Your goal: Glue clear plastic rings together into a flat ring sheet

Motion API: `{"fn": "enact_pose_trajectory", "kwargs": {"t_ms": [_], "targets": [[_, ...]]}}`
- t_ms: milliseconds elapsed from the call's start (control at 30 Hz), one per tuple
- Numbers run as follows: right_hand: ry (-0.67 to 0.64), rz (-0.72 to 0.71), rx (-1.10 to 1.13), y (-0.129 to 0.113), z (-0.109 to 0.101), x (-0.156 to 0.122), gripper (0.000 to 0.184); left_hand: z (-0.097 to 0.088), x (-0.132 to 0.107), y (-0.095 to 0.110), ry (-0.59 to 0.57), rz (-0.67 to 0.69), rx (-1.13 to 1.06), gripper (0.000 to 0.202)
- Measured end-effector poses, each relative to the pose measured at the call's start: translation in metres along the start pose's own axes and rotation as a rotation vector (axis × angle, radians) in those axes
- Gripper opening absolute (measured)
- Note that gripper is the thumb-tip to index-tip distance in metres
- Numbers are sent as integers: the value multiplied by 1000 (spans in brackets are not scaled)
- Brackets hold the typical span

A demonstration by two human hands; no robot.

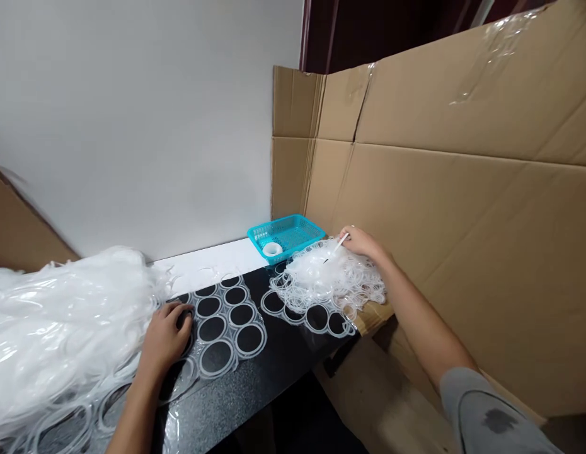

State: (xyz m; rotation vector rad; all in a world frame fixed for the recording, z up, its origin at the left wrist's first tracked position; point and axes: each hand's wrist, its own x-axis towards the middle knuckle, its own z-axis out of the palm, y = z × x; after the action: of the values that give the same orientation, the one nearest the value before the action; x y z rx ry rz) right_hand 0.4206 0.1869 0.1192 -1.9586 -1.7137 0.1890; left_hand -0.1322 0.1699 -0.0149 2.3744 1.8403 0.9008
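Observation:
My left hand lies on the left edge of a clear plastic sheet of joined rings on the black tabletop, thumb and fingers apart. On the right, my right hand pinches a thin white strip. It is above a heap of loose translucent rings. I cannot make out what the strip belongs to. A second row of joined rings extends from under the front of the heap.
A turquoise basket holding a white roll stands behind the heap. At the left is a large pile of clear plastic. Tall cardboard walls the right side, and a grey wall stands behind the black table.

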Motion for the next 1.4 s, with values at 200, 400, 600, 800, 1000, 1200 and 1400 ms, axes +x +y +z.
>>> {"fn": "enact_pose_trajectory", "kwargs": {"t_ms": [200, 400, 600, 800, 1000, 1200, 1400], "targets": [[231, -63, -83, 14, 6, -44, 15, 5, 1, -4, 16, 53, 40, 45], [-55, -493, 57, -59, 98, -114, 28, 3, -4, 0, 15, 52, 3, 44], [-287, -455, 28, -74, 151, -109, 24, -1, -8, 3, 4, 30, -64, 41], [-183, -304, 21, -14, 152, -48, 22, -4, -9, 3, -3, 11, -96, 39], [-102, -132, 65, 26, 137, 7, 14, -6, -10, 4, -6, -12, -116, 40], [-146, -181, 104, 31, 126, -1, 17, -6, -7, 7, -18, -28, -113, 38], [-224, -274, 190, 3, 102, -39, 13, -7, -6, 10, -21, -37, -107, 39]]}}
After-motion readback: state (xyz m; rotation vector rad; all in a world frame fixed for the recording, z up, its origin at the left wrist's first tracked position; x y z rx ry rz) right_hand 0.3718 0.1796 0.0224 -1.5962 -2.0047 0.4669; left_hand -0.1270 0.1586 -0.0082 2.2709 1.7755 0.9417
